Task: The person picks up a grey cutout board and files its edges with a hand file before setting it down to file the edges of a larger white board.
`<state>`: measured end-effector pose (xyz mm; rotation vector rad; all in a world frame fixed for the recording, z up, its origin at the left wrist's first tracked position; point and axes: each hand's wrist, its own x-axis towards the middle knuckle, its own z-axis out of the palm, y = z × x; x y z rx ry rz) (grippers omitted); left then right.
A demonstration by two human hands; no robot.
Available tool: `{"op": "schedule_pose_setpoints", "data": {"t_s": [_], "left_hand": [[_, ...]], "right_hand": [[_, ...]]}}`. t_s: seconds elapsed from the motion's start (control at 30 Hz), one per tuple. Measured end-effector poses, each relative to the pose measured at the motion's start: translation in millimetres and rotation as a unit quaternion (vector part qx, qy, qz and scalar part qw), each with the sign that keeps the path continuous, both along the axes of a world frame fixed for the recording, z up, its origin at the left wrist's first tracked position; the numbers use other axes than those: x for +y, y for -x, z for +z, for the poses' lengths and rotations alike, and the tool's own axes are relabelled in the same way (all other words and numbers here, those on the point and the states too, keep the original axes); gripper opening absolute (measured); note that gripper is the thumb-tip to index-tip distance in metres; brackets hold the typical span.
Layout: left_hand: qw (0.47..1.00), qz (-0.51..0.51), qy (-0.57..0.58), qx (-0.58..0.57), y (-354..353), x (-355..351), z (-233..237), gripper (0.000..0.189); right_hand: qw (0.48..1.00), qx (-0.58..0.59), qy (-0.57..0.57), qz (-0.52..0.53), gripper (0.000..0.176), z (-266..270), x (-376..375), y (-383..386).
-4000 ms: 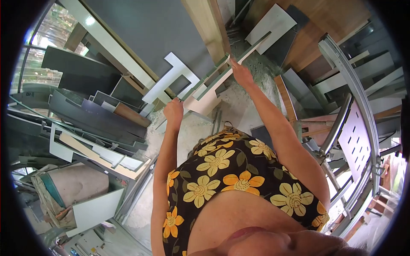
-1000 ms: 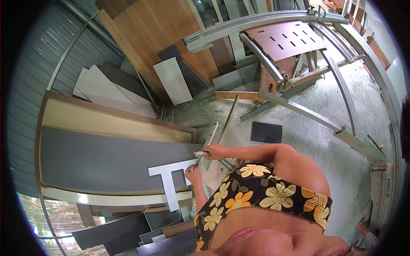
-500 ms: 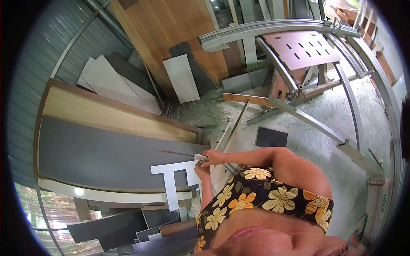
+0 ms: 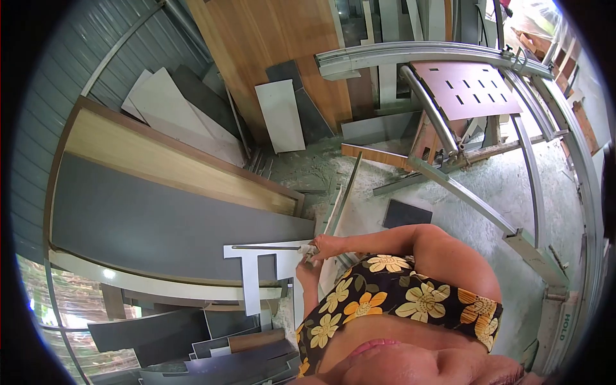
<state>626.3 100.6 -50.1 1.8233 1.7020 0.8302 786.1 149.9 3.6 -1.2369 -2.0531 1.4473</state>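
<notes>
My right hand (image 4: 327, 246) is closed round the pale, wrapped handle of a thin rod-like tool (image 4: 266, 248). The rod points left and lies across the top strip of a white panel (image 4: 250, 282) with rectangular cut-outs. Just below the handle, my left hand (image 4: 308, 268) is closed at the panel's right end; its fingertips are partly hidden. Behind the panel is a large grey board with a brown-edged frame (image 4: 160, 208).
Dark offcuts (image 4: 167, 333) are stacked at the lower left. White boards (image 4: 183, 115) and a wooden sheet (image 4: 276, 38) lean at the back. A metal frame (image 4: 462, 189) stands on the right, near a pink slotted plate (image 4: 471, 90). A black tile (image 4: 407, 213) lies on the floor.
The rod has swung down from above the panel's top edge and now lies level over its top strip. My hands stay close together, and the whole view has shifted slightly.
</notes>
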Motion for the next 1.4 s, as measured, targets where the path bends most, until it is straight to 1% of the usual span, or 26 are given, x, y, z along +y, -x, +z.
{"op": "schedule_pose_setpoints", "data": {"t_s": [0.03,0.07,0.1,0.13,0.2,0.27,0.3,0.4,0.43,0.47,0.53,0.6,0.63,0.67,0.73,0.83,0.9,0.93,0.97,1.03,1.07,1.1,1.2,1.3,1.33,1.4], "left_hand": [[1.0,-0.002,0.009,0.016,-0.4,-7.8,0.4,0.039],[0.999,-0.005,0.017,0.033,2.4,-16.5,-1.6,0.042],[1.0,-0.001,0.014,0.021,11.0,-22.9,-33.5,0.045],[1.0,0.009,0.014,-0.005,14.1,-30.8,-45.1,0.043],[0.998,0.029,0.013,-0.055,18.5,-47.2,-60.5,0.041],[0.997,0.047,0.037,-0.047,31.0,-63.1,-97.8,0.039],[0.996,0.056,0.047,-0.045,29.6,-66.2,-101.5,0.038],[0.991,0.066,0.108,0.049,39.1,-80.4,-112.5,0.038],[0.996,0.073,0.052,0.003,43.1,-86.2,-116.4,0.037],[0.996,0.071,0.051,0.017,47.3,-89.5,-120.1,0.037],[0.995,0.068,0.049,0.05,60.2,-98.0,-111.4,0.036],[0.997,0.063,0.036,0.034,73.9,-107.3,-101.4,0.037],[0.997,0.061,0.031,0.023,76.7,-110.3,-89.9,0.038],[0.997,0.069,0.02,0.019,80.4,-113.5,-78.2,0.038],[0.996,0.088,-0.005,0.008,86.4,-115.0,-41.6,0.037],[0.993,0.094,0.01,-0.064,103.4,-118.7,3.4,0.035],[0.984,0.105,-0.05,-0.138,108.6,-133.9,31.3,0.039],[0.975,0.109,-0.081,-0.175,111.8,-138.5,37.9,0.043],[0.973,0.115,-0.015,-0.199,128.6,-145.6,27.4,0.068],[0.978,0.116,-0.018,-0.173,147.6,-166.3,16.7,0.07],[0.98,0.115,-0.019,-0.16,156.3,-175.9,11.0,0.07],[0.981,0.113,-0.017,-0.159,167.6,-184.1,-5.2,0.067],[0.987,0.125,-0.002,-0.104,183.0,-197.4,-16.9,0.052],[0.969,0.182,0.007,-0.165,180.5,-184.0,17.8,0.036],[0.973,0.171,-0.007,-0.157,186.0,-178.8,14.6,0.034],[0.979,0.148,-0.035,-0.138,196.6,-166.8,4.1,0.031]], "right_hand": [[1.0,0.007,-0.012,0.004,0.036,-1.0,-0.7,-1.3],[1.0,0.009,0.003,0.009,0.035,-1.5,-0.1,-4.1],[1.0,0.012,0.02,0.014,0.033,4.2,-0.1,-7.1],[0.999,0.015,0.037,0.019,0.032,7.6,-0.7,-9.6],[0.998,0.025,0.037,0.037,0.031,6.3,-2.4,-11.7],[0.998,0.025,0.025,0.057,0.028,9.1,-7.0,-10.2],[0.998,0.018,0.014,0.067,0.027,15.0,-9.8,-7.4],[0.993,0.026,-0.023,0.112,0.023,13.9,-19.2,11.0],[0.99,0.035,-0.037,0.131,0.021,13.1,-22.5,18.2],[0.989,0.037,-0.056,0.135,0.02,13.2,-26.8,23.2],[0.984,0.048,-0.093,0.145,0.018,28.9,-39.1,37.1],[0.981,0.037,-0.12,0.145,0.018,21.0,-42.3,53.1],[0.98,0.03,-0.132,0.145,0.018,30.4,-43.6,58.9],[0.988,0.031,-0.078,0.129,0.019,40.7,-44.5,63.0],[0.978,0.036,-0.161,0.13,0.021,54.9,-37.2,73.2],[0.98,0.081,-0.149,0.106,0.021,119.1,-41.4,77.9],[0.971,0.1,-0.2,0.089,0.02,149.0,-49.4,82.0],[0.965,0.109,-0.226,0.079,0.019,163.3,-53.3,83.0],[0.962,0.132,-0.229,0.073,0.019,179.2,-58.3,82.7],[0.954,0.177,-0.234,0.057,0.02,210.7,-69.9,81.0],[0.953,0.181,-0.24,0.049,0.02,226.4,-76.2,80.2],[0.951,0.184,-0.246,0.04,0.02,241.6,-82.8,79.3],[0.946,0.173,-0.275,0.022,0.021,280.6,-102.1,78.8],[0.926,0.175,-0.334,0.006,0.022,305.8,-114.2,85.4],[0.917,0.179,-0.357,0.0,0.022,312.7,-117.6,87.7],[0.915,0.165,-0.369,-0.014,0.022,327.4,-123.1,88.8]]}}
